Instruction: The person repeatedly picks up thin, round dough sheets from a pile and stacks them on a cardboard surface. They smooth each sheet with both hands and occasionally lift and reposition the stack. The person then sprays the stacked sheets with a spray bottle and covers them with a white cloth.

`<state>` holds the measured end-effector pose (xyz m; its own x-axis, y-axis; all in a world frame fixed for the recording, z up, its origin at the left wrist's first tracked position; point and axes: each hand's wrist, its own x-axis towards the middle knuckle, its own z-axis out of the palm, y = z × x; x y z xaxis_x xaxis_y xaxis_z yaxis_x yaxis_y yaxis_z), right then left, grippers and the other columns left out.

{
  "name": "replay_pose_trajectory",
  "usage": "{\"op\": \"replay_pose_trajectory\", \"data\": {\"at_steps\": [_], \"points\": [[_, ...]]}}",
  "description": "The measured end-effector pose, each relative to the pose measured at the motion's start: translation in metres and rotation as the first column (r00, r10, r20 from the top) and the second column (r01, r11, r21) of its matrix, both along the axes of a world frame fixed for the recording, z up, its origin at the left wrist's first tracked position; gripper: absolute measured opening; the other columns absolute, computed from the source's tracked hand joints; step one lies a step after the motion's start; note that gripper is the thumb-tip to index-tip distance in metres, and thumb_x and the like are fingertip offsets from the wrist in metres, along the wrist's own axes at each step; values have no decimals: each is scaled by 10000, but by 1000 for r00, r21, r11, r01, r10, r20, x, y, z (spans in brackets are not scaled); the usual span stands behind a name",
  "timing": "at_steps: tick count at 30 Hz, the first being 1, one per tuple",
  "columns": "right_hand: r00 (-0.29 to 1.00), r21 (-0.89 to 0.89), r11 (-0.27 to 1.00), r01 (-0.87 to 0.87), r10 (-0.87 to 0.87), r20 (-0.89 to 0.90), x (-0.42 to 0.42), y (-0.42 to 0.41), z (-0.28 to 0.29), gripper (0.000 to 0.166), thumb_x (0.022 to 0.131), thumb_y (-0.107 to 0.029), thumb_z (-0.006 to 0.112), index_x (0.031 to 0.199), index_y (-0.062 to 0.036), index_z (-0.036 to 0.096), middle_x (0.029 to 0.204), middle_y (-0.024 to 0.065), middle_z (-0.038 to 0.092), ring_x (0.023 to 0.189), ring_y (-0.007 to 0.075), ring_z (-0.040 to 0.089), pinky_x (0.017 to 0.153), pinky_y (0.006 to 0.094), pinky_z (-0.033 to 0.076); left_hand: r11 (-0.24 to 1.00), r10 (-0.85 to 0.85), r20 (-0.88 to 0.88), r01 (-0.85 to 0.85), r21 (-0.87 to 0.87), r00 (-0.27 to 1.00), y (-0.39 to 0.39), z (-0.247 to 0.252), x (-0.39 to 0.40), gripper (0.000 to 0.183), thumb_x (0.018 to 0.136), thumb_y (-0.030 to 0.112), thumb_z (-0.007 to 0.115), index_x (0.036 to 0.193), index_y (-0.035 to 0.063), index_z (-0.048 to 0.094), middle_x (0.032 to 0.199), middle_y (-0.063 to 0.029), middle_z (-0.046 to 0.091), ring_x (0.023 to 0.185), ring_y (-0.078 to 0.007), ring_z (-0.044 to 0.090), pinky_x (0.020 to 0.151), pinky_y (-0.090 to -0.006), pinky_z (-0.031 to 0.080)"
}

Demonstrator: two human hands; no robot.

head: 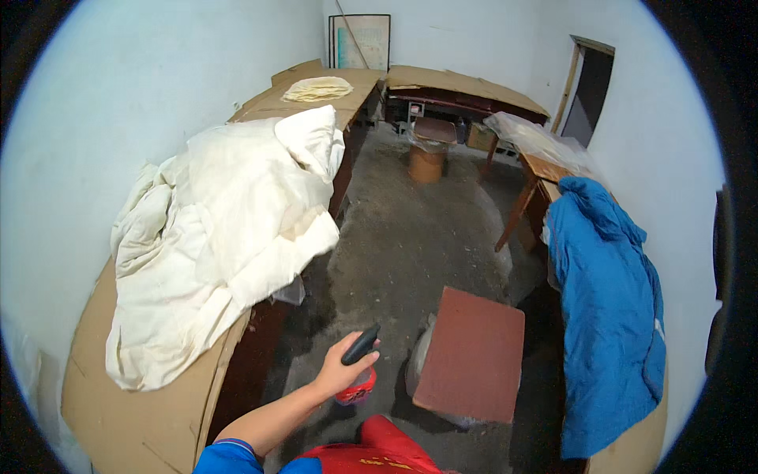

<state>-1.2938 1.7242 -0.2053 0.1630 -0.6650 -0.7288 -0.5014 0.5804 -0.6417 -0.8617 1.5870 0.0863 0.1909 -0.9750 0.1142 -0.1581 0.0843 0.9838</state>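
My left hand [344,366] is closed around a bottle with a black spray head [360,346]. Below the fingers shows the bottle's red-labelled body [357,391], which bears writing. The hand is held out over the dark floor, apart from the tables. My right hand is out of view. Nearest on the right of my left hand is a reddish-brown board [471,358] lying on a round container wrapped in plastic. To the left, a cream quilt [237,237] is heaped over a cardboard-covered table [124,409].
A stack of thin round yellowish sheets [318,89] lies farther along the left table. At right, a blue quilt [610,332] drapes a table beside plastic sheeting [542,139]. A board-topped brown drum [427,165] stands ahead, before a cardboard-topped table [462,86]. A doorway [587,92] opens at right.
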Motion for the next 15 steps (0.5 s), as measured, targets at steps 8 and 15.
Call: {"op": "replay_pose_trajectory", "data": {"at_steps": [8,15], "points": [[991,141,983,-116,123,-43,82,-241,-52,446,821,-403,487,1099,-56,517,1069,121,533,962,250,507,836,371,391,996,23,-405,-55,-68,914,-247,70,110,195,803,104,618,974,64,532,906,19,570,737,-33,502,585,-163,383],[884,-191,869,-458,420,-206,230,-552,89,405,817,-335,571,1086,-31,565,1007,116,601,954,202,553,827,346,427,982,29,-520,-122,-144,854,-482,132,208,232,785,79,628,982,25,517,894,-39,571,781,-96,541,703,-225,435]]}}
